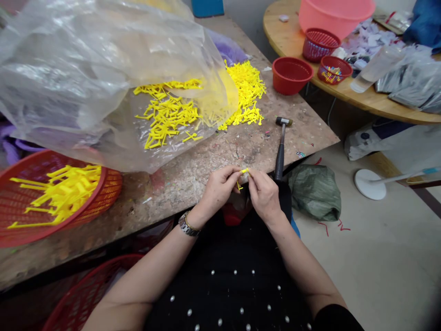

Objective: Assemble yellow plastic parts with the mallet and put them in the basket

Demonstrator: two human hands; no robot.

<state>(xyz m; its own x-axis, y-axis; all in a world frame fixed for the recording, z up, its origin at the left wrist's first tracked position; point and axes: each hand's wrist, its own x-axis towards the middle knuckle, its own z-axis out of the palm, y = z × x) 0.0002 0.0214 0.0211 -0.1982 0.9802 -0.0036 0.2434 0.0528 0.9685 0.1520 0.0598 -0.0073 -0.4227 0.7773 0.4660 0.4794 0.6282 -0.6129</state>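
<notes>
Close together over the table's front edge, my left hand [223,185] and my right hand [264,192] pinch a small yellow plastic piece [244,171] between their fingertips. A thin yellow end points down below the fingers; most of the piece is covered. Just beyond my right hand lies a hammer [280,147], its black handle toward me. Similar yellow plastic pieces [248,87] are heaped on the table further back. More of them [168,115] lie in the mouth of a large clear plastic bag [86,69].
A red basket [112,184] of longer yellow pieces stands at the left. Toward the back right corner sits a red bowl [292,76]. A round wooden table [282,27] holds baskets, a pink tub [336,18] and silvery packets. A green sack [315,193] rests on the floor.
</notes>
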